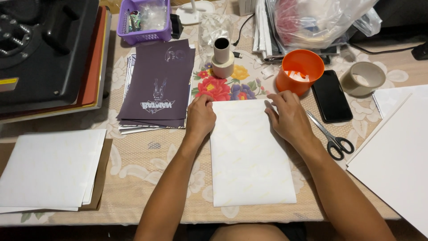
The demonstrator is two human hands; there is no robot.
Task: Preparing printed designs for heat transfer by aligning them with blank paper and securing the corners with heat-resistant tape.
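Both hands (pixel 200 117) (pixel 289 117) on white sheet's (pixel 249 165) top corners

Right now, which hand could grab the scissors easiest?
Probably the right hand: the scissors lie just beside its wrist, while the left hand rests across the white sheet.

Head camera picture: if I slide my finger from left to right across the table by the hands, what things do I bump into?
Stack of white sheets → left hand → white sheet under both hands → right hand → scissors → big white board.
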